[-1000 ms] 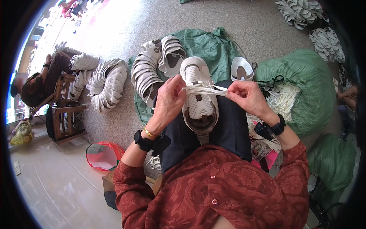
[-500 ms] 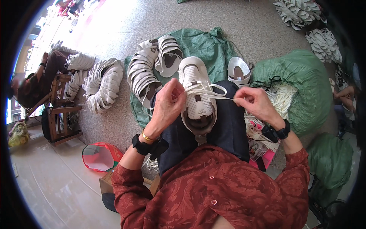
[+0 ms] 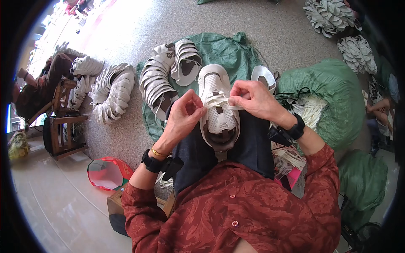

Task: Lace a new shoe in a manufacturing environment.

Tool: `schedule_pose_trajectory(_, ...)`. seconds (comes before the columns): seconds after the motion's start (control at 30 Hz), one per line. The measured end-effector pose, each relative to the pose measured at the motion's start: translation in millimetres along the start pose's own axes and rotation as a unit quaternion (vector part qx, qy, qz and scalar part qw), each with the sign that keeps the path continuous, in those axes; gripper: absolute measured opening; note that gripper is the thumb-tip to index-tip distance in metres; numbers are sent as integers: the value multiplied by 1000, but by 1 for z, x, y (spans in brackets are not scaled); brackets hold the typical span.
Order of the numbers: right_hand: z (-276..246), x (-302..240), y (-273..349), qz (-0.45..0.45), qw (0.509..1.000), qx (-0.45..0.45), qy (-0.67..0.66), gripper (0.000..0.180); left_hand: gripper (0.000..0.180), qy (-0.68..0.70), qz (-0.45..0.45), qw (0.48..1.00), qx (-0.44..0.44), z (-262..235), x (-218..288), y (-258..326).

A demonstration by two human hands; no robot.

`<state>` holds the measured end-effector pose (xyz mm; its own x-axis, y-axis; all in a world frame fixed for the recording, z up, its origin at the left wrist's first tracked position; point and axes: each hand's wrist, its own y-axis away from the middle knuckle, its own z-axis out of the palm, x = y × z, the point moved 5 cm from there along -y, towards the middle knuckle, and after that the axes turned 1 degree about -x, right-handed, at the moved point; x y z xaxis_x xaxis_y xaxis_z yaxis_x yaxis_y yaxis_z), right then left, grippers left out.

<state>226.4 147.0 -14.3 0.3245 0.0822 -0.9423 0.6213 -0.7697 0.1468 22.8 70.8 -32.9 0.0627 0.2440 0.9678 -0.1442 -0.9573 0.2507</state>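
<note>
Speckled floor [image 3: 168, 26], upper frame. White shoe [image 3: 214, 76] lies centre, long axis up-frame, between left hand [image 3: 184, 110] and right hand [image 3: 257, 100]; both pinch its crosswise lace [image 3: 218, 102], fingertips together.

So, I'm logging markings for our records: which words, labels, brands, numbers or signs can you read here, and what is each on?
No text is readable.
White shoe being laced: the small mark on it is too small to read.
Curved stack of pale shoes: no readable print.
</note>
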Motion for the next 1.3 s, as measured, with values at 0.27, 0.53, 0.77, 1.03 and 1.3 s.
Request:
schedule_pose_trajectory(0.27,6,-20,8,-120,973,37,195,15,14,-7,-12,1000,-6,3,1,1)
schedule_pose_trajectory(0.53,19,-21,-10,-247,895,65,366,7,15,10,-10,1000,-5,6,-1,0)
schedule_pose_trajectory(0.77,13,-14,-3,-57,988,-10,144,12,15,43,-21,999,-8,6,-6,0)
schedule_pose_trajectory(1.03,9,9,-4,65,996,41,46,16,13,37,-39,998,-22,6,-1,2)
schedule_pose_trajectory(1.3,5,25,2,66,998,-14,0,20,17,26,-34,999,-16,-19,10,14)
